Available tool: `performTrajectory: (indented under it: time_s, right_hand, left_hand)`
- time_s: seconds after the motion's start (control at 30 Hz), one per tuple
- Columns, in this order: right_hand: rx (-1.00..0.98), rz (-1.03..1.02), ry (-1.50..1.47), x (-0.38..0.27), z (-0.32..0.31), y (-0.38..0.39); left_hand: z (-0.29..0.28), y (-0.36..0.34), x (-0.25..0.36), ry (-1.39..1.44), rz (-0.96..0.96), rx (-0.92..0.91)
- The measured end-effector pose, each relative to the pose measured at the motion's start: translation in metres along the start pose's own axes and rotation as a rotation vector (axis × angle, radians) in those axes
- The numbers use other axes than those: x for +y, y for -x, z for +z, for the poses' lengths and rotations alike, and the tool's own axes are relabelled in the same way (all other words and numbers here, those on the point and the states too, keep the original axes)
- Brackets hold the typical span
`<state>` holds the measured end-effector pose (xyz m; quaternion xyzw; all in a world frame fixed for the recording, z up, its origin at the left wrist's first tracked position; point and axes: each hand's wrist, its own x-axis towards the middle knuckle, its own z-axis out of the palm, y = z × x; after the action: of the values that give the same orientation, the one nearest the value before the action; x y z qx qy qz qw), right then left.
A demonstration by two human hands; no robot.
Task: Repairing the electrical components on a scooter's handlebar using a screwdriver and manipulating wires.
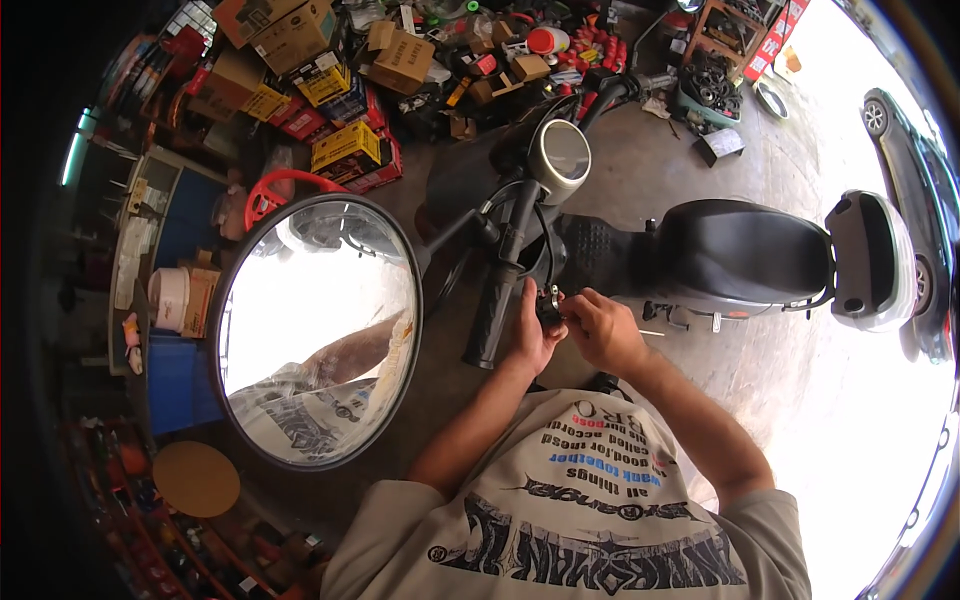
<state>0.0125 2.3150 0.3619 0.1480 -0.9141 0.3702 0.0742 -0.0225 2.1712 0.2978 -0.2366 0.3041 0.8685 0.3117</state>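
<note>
In front of my body, beside the scooter's handlebar, my left hand [533, 330] holds a small black part with a shiny metal piece [549, 305]. Its exact kind is too small to make out. My right hand [606, 330] meets it from the right, fingers pinched together at the metal piece; whatever is between them is hidden. Just left of my hands is the black rubber handlebar grip [487, 320]. Cables [549, 245] run from the handlebar down past the part. The scooter's round headlight or gauge pod [563, 157] sits beyond.
A large round mirror [318, 330] stands close at my left. The scooter's black seat [745, 255] and rear box [872, 262] extend right. Stacked cartons [345, 150] and piled parts lie at the back. Shelves with a round tan disc [197, 479] are left; a car [915, 200] is outside.
</note>
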Motion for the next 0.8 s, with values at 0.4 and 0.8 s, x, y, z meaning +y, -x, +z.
performTrajectory:
  time_s: [0.4,0.8]
  right_hand:
    - [0.061,0.016,0.131,0.003,0.007,0.004]
    - [0.090,0.326,-0.185,0.013,0.000,0.003]
  left_hand:
    - [0.002,-0.002,-0.004,-0.001,0.019,-0.022]
    - [-0.001,-0.004,-0.005,0.006,0.024,-0.094]
